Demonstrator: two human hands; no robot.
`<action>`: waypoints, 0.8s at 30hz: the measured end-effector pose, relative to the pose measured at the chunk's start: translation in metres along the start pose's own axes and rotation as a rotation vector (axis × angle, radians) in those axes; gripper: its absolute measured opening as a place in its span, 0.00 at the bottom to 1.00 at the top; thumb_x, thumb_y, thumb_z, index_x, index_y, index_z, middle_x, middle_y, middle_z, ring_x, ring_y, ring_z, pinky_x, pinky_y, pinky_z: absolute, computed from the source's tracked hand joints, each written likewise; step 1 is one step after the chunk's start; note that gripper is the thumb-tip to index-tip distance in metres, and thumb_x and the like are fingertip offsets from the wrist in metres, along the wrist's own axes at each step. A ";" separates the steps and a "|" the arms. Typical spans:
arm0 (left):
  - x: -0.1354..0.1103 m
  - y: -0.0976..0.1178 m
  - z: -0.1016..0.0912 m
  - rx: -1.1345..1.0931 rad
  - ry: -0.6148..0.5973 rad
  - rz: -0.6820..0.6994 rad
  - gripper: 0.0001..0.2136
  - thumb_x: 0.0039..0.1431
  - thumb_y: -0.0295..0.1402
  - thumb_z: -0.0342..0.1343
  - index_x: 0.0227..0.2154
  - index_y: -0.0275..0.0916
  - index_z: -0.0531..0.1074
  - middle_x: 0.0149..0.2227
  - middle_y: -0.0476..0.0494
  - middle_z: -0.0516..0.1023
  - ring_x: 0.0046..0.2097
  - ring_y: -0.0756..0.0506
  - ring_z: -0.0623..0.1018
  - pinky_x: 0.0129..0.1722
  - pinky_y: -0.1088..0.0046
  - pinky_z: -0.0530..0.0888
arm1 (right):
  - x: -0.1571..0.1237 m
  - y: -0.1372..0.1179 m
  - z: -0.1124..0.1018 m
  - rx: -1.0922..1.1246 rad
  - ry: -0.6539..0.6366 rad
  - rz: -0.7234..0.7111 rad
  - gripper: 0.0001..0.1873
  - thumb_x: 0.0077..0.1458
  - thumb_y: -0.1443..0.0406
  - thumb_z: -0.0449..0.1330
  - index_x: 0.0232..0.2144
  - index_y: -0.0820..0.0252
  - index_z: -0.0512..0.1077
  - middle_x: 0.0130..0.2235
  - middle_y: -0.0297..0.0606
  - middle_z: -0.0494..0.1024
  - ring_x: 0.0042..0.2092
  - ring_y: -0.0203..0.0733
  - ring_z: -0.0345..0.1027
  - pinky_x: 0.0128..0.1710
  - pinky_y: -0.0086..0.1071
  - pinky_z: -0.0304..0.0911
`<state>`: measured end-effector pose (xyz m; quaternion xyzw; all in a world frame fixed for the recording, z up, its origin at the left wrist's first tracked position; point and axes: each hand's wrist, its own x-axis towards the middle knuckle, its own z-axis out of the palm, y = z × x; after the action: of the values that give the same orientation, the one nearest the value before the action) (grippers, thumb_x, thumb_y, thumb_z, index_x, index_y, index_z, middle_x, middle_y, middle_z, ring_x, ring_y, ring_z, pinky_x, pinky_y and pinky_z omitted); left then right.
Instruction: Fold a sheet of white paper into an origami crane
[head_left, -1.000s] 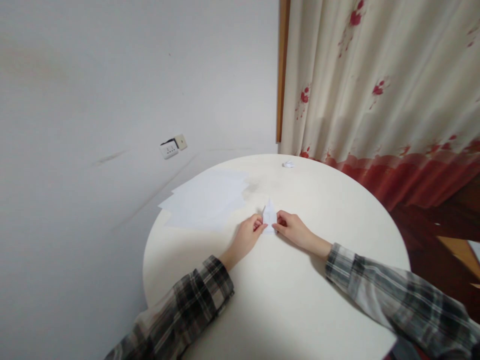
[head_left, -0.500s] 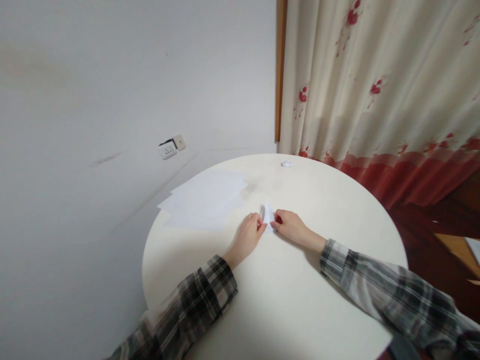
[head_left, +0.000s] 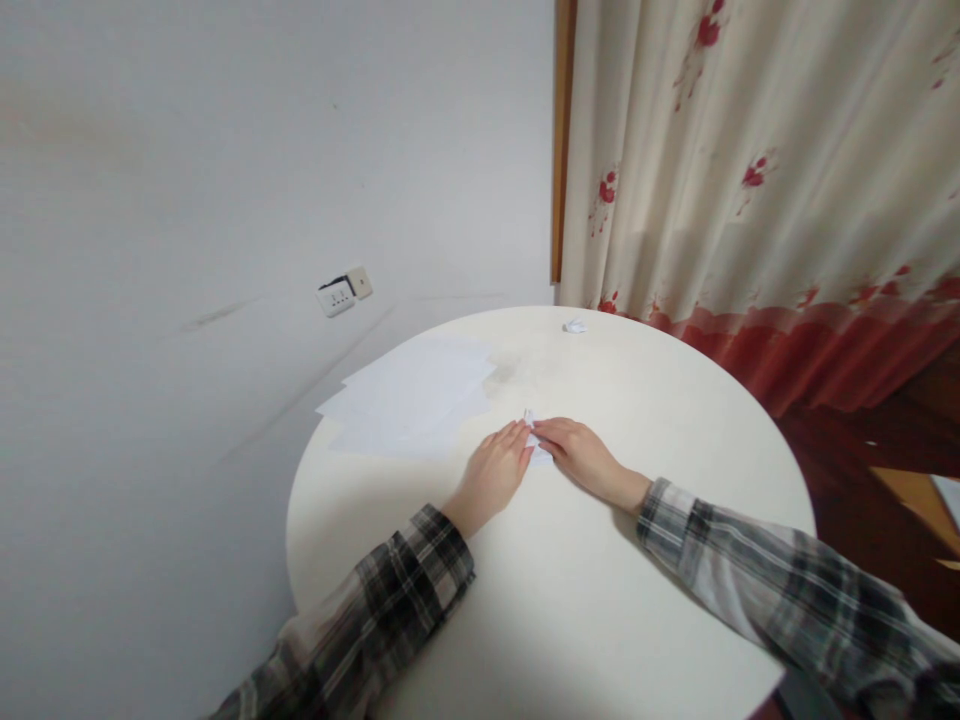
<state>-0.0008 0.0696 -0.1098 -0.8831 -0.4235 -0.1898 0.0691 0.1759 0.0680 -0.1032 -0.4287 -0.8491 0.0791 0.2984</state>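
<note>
A small piece of folded white paper (head_left: pixel 539 455) lies on the round white table (head_left: pixel 570 610), mostly covered by my fingers. My left hand (head_left: pixel 496 468) presses on its left side, fingers held together and stretched toward its top. From the right, my right hand (head_left: pixel 581 453) grips the paper, with its fingertips meeting those of my left hand near the top fold. Only the tip and the lower right part of the paper show between my hands.
Several loose white sheets (head_left: pixel 416 400) overlap on the table's left side. A small folded paper piece (head_left: pixel 575 326) sits near the far edge. A wall with a socket (head_left: pixel 336 298) stands at the left, and a flowered curtain (head_left: pixel 675 200) hangs behind on the right.
The paper's tall pointed top has been folded down and looks shorter. My left fingers have straightened and flattened over it, and my right fingertips have moved slightly left, closer to my left hand.
</note>
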 end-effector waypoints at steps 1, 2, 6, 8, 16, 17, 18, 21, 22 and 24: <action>-0.001 -0.001 0.000 0.017 -0.017 -0.001 0.16 0.63 0.32 0.41 0.52 0.34 0.62 0.54 0.37 0.67 0.56 0.43 0.66 0.52 0.63 0.64 | 0.000 0.000 0.000 -0.007 -0.017 0.004 0.16 0.58 0.67 0.50 0.47 0.58 0.68 0.49 0.40 0.72 0.51 0.44 0.63 0.52 0.39 0.58; -0.002 -0.001 -0.001 0.028 -0.038 0.000 0.17 0.63 0.32 0.41 0.53 0.35 0.62 0.55 0.38 0.66 0.56 0.43 0.65 0.53 0.62 0.63 | -0.001 0.001 0.000 -0.011 -0.033 0.014 0.16 0.59 0.66 0.49 0.48 0.58 0.68 0.51 0.39 0.71 0.53 0.44 0.61 0.53 0.40 0.57; -0.002 -0.003 -0.007 0.018 -0.128 -0.017 0.18 0.64 0.34 0.39 0.55 0.37 0.59 0.57 0.41 0.63 0.59 0.44 0.61 0.54 0.61 0.62 | -0.002 0.001 -0.003 0.008 -0.111 0.089 0.18 0.59 0.62 0.49 0.50 0.56 0.67 0.54 0.36 0.68 0.57 0.45 0.56 0.55 0.42 0.53; -0.001 -0.003 -0.009 -0.007 -0.171 -0.028 0.19 0.64 0.34 0.38 0.56 0.37 0.58 0.58 0.42 0.61 0.60 0.44 0.59 0.55 0.60 0.60 | -0.002 0.000 -0.004 0.023 -0.140 0.136 0.19 0.58 0.58 0.50 0.51 0.55 0.67 0.54 0.35 0.67 0.58 0.46 0.54 0.56 0.43 0.52; 0.003 -0.005 -0.008 -0.044 -0.255 -0.086 0.20 0.63 0.35 0.39 0.58 0.40 0.54 0.60 0.42 0.56 0.61 0.44 0.55 0.57 0.55 0.56 | 0.003 -0.006 0.001 0.033 -0.192 0.278 0.24 0.54 0.60 0.55 0.54 0.50 0.61 0.57 0.35 0.62 0.60 0.50 0.49 0.57 0.53 0.43; 0.003 -0.005 -0.007 -0.053 -0.250 -0.086 0.20 0.63 0.35 0.39 0.58 0.40 0.54 0.60 0.42 0.56 0.61 0.44 0.55 0.57 0.55 0.56 | 0.003 -0.005 0.001 0.047 -0.198 0.281 0.24 0.54 0.61 0.55 0.54 0.50 0.61 0.58 0.36 0.62 0.61 0.49 0.48 0.57 0.54 0.43; 0.002 -0.006 -0.005 -0.066 -0.242 -0.086 0.20 0.63 0.36 0.39 0.58 0.40 0.54 0.60 0.42 0.57 0.61 0.44 0.55 0.57 0.55 0.55 | 0.004 -0.003 0.002 0.064 -0.208 0.277 0.24 0.54 0.62 0.55 0.54 0.50 0.62 0.58 0.36 0.62 0.61 0.49 0.47 0.57 0.54 0.43; 0.000 -0.008 -0.002 -0.102 -0.232 -0.079 0.20 0.64 0.36 0.38 0.58 0.41 0.54 0.60 0.41 0.57 0.62 0.43 0.55 0.56 0.54 0.55 | 0.003 0.004 0.001 0.109 -0.235 0.237 0.24 0.53 0.65 0.55 0.54 0.52 0.62 0.57 0.38 0.62 0.61 0.49 0.47 0.58 0.53 0.43; -0.001 -0.009 -0.001 -0.108 -0.228 -0.086 0.20 0.64 0.36 0.38 0.58 0.40 0.53 0.60 0.40 0.57 0.62 0.43 0.55 0.56 0.54 0.55 | 0.003 0.007 0.001 0.118 -0.235 0.217 0.24 0.53 0.66 0.56 0.54 0.53 0.62 0.57 0.39 0.63 0.61 0.49 0.48 0.58 0.52 0.44; -0.002 -0.009 0.000 -0.103 -0.214 -0.129 0.22 0.63 0.38 0.38 0.58 0.37 0.52 0.60 0.36 0.56 0.62 0.42 0.54 0.56 0.54 0.55 | 0.003 0.010 0.000 0.132 -0.215 0.176 0.25 0.52 0.67 0.57 0.54 0.55 0.62 0.57 0.40 0.63 0.60 0.48 0.50 0.58 0.49 0.46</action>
<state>-0.0085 0.0738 -0.1105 -0.8715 -0.4742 -0.1200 -0.0342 0.1817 0.0765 -0.1057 -0.4699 -0.8282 0.2060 0.2254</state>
